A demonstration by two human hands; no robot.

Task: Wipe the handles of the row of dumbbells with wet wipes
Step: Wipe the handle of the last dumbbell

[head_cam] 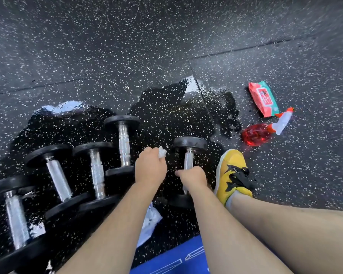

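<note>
One wipe (pixel 162 152), left fingers (pixel 162 160); dumbbell handle (pixel 188 160), right fingers (pixel 179 173).

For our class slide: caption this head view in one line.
Left hand grips a wet wipe while right hand holds a dumbbell handle.

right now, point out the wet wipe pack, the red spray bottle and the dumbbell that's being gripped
wet wipe pack (pixel 263 98): head view, middle of its red front label
red spray bottle (pixel 254 133): head view, its red body
gripped dumbbell (pixel 188 160): head view, bare metal handle above the right hand (pixel 192 176)
</note>
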